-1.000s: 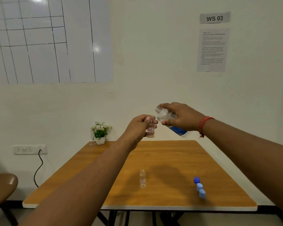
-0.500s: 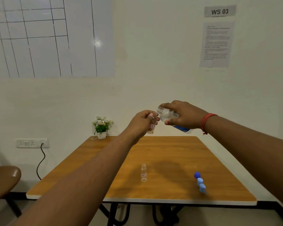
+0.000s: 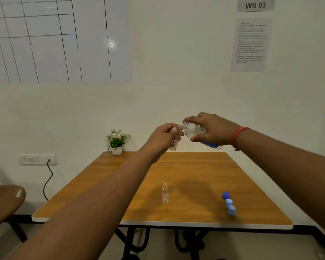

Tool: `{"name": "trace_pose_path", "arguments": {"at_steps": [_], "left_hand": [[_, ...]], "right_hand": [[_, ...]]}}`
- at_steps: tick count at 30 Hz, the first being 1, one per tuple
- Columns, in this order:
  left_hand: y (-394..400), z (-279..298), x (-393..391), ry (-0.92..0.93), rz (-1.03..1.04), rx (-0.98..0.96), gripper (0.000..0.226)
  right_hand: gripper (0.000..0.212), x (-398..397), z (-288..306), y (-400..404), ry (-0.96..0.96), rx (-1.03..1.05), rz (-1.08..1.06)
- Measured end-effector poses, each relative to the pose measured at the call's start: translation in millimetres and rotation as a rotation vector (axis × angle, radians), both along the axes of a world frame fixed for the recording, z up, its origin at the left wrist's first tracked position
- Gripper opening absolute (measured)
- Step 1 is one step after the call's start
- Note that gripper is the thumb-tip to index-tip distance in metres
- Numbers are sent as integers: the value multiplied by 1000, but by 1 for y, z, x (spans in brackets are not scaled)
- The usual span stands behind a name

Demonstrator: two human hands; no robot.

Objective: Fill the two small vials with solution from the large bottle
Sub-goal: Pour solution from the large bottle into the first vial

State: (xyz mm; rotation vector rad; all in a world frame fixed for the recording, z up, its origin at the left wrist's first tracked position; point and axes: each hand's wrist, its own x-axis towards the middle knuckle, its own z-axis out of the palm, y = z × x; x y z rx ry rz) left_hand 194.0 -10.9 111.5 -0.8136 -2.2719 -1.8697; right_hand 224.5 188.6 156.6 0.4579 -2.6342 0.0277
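Note:
High above the table's far half, my left hand (image 3: 162,136) grips a small clear vial (image 3: 174,140) with a red-marked label, tilted a little. My right hand (image 3: 213,131) holds the large clear bottle (image 3: 193,129) with a blue label, tipped to the left so its open neck meets the vial's mouth. A second small vial (image 3: 165,193) stands upright and uncapped on the wooden table (image 3: 186,166), near the middle of its front half.
Three blue caps (image 3: 229,203) lie in a row at the table's front right. A small potted plant (image 3: 117,140) stands at the far left corner. A brown chair (image 3: 5,203) is at the left, beside a wall socket with a black cable (image 3: 48,177).
The bottle has tipped further and its neck has closed in on the vial's mouth. Both hands have drawn together.

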Motion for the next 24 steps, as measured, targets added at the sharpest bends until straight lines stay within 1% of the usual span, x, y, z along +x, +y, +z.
{"name": "trace_pose_path", "arguments": {"at_steps": [16, 24], "left_hand": [[3, -5, 2, -15, -17, -20, 27], [5, -8, 0, -18, -24, -34, 28]], "right_hand": [[71, -1, -2, 6, -32, 86, -21], [70, 0, -3, 7, -44, 90, -13]]}}
